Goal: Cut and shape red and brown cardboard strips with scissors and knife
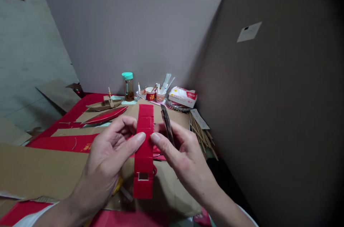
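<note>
A bottle with a teal cap (128,86) is standing at the far edge of the table, near the grey wall (129,23). Just right of it, small cups (154,95) are holding sticks and brushes, and a white and red packet (183,96) is lying beside them. A brown cardboard boat (104,105) is sitting further left, a red boat-shaped piece (105,116) lying just in front. Thin wooden sticks (202,134) are lying by a large brown board (274,87)

You have two hands (107,162) up, one red strip (144,148), one knife (167,124). At twelve o'clock: one bottle (128,86), three cups (151,94), one tissue pack (183,96). Eleven o'clock: one boat model (104,105).
</note>
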The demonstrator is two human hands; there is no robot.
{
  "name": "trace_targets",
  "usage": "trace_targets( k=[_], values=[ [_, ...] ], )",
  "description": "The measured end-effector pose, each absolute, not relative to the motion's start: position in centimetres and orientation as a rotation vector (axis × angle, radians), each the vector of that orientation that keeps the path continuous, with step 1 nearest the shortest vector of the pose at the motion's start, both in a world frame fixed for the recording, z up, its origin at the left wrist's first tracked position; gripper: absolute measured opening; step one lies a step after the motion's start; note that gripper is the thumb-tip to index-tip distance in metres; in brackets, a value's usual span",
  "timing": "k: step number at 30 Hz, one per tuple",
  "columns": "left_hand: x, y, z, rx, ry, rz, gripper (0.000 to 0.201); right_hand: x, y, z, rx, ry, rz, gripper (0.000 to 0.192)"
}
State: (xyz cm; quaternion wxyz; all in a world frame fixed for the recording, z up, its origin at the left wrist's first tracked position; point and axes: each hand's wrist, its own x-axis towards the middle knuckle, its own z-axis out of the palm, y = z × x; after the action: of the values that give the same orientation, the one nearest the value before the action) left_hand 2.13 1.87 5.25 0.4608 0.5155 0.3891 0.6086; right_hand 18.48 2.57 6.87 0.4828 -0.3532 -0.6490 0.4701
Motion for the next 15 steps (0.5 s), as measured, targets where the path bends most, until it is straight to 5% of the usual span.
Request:
trace_targets(
  k=[15],
  values=[
    [1.0,3.7,7.0,1.142,1.031,1.258,0.011,21.1,3.1,4.9,-0.901,-1.876,0.923,0.017]
  ],
)
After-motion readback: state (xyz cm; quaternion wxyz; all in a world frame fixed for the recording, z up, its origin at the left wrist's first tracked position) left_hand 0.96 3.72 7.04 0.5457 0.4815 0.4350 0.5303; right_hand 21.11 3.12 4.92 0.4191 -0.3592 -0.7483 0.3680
